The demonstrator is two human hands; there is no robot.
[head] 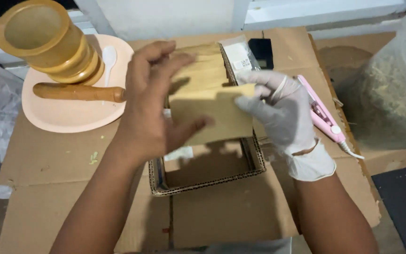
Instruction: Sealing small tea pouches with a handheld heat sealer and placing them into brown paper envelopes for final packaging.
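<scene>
Both hands are over the small cardboard tray [212,181] in the middle of the flattened cardboard sheet [226,216]. The left hand [153,106], bare, is spread with fingers loosely curled, its thumb pressed against the front face of a brown paper envelope [217,115] and its fingers reaching over the top of the stack of envelopes [203,66] standing behind it. The right hand [283,113], in a white glove, pinches the right edge of that front envelope between thumb and fingers. So the envelope is held by both hands, tilted forward off the stack, above the tray's open front half.

Behind the stack, a clear plastic packet [238,54] leans at the tray's far end, with a small black device [261,49] just beyond it. To the right, a pink handheld sealer [323,115] with a white cord lies on the cardboard, near the gloved hand. Far left, a peach plate [71,120] carries a wooden mortar [48,40], a wooden pestle [78,92] lying flat and a white spoon [109,56]. At the right edge, a big translucent container [395,84] holds dry greenish material.
</scene>
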